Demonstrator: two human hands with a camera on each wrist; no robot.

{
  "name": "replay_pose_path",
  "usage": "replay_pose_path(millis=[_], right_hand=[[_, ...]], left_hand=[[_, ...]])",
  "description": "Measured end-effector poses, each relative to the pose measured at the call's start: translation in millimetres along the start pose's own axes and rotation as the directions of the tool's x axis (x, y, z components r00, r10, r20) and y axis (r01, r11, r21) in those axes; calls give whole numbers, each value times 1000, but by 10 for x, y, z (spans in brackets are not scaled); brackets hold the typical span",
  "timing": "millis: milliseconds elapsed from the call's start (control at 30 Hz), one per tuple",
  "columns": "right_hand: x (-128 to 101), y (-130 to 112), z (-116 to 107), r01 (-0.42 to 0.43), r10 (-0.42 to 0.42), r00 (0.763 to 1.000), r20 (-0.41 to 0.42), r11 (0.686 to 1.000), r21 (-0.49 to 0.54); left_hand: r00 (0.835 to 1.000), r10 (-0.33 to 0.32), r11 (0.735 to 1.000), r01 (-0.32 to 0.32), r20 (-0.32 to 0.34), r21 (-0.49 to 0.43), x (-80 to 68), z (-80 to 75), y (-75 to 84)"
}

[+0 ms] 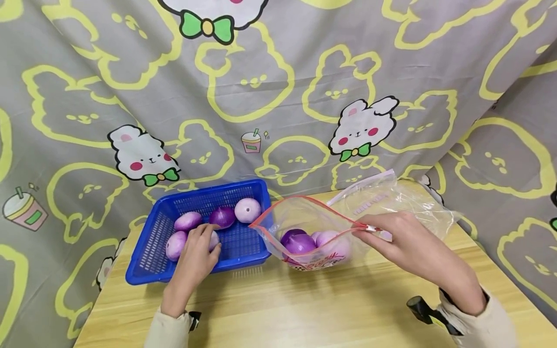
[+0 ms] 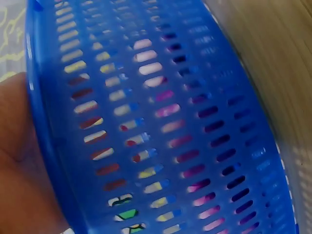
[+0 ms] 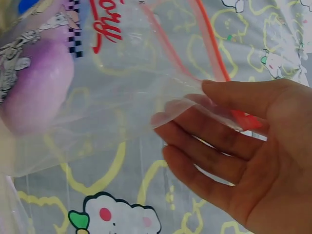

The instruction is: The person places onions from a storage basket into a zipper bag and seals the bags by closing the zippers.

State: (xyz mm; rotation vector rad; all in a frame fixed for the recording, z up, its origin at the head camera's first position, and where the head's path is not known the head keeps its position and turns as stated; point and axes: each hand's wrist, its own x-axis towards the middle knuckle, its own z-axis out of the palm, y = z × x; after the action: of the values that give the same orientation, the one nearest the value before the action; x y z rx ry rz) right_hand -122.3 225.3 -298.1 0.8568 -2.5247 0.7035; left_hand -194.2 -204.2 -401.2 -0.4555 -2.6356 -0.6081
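Pinching the bag [image 1: 326,259] with the right hand [image 1: 404,237], gripping an onion [image 1: 214,240] with the left hand [image 1: 197,255]; perhaps risking bag collapse through one-sided support.

One left hand [image 1: 196,261] at lower left of centre and one right hand [image 1: 413,249] right of centre make two hands, with two pale sleeves [image 1: 483,321] along the bottom of the frame. Left of centre is one basket [image 1: 250,265], with five onions [image 1: 222,218] countable in it. The middle has one red-edged bag [image 1: 300,205] with at least two more onions; overlap hides the exact number. Right of centre lies clear plastic [image 1: 417,205], one piece or several, hard to tell. One table [image 1: 278,309], one curtain [image 1: 300,72], two printed cups [image 1: 251,143].
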Motion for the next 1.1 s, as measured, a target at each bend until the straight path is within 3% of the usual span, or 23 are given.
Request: replay_pose_path(millis=[200,433,567,767,900,1100], right_hand=[[-23,33,50,20,-19,998,-58,1000,17],[-3,36,51,22,-21,999,-39,999,25],[14,29,54,11,-11,1000,-19,999,32],[4,29,76,-1,2,1000,-24,999,54],[-10,38,83,-4,6,1000,-30,998,64],[-19,58,78,-8,10,999,-36,998,56]], left_hand=[[997,-22,998,18,69,56,77,-36,-112],[981,-104,983,77,163,165,126,-45,-197],[986,-124,978,103,111,180,116,3,-260],[997,-69,981,71,-19,178,106,70,-304],[998,-29,988,36,-50,152,122,83,-317],[998,-47,994,51,-49,92,120,80,-325]])
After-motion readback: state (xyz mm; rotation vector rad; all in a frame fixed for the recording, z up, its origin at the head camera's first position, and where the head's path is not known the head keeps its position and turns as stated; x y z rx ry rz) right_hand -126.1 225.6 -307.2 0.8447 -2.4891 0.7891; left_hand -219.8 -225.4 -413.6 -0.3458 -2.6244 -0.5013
